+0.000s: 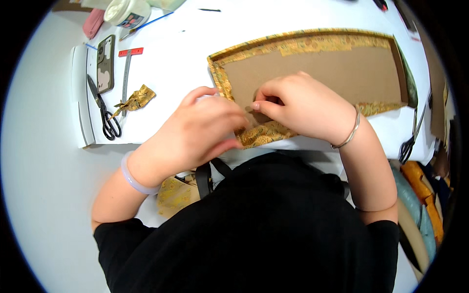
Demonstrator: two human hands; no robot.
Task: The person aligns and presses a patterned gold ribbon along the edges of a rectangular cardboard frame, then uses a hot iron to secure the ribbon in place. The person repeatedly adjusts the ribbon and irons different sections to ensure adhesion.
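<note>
Your right hand (298,105) has thumb and forefinger brought together over the near-left corner of the shallow tray (332,73); you cannot tell from here what, if anything, is pinched between them. Your left hand (205,127) hangs at the same corner, fingers curled and blurred, and whether it grips any cloth cannot be told. The tray lies beneath your right hand and spreads away and to the right of it.

Watch the patterned cloth (266,135) just below your fingertips: it is bunched there, so pressing it down as it lies could set creases into the corner. A hard pull from one hand might skew the cloth or bend the wall, since the board looks thin. The scissors (103,110) sit well left of your grip, apart from the work, though a sweeping left elbow might knock them.

The tray's floor is flat, matt and brown, like card, with low walls and a far edge that looks bowed. The cloth is golden yellow with a small busy print, smoother along the far wall and crumpled near your hands. A crinkled scrap (137,101) of similar cloth lies left of your left hand.
</note>
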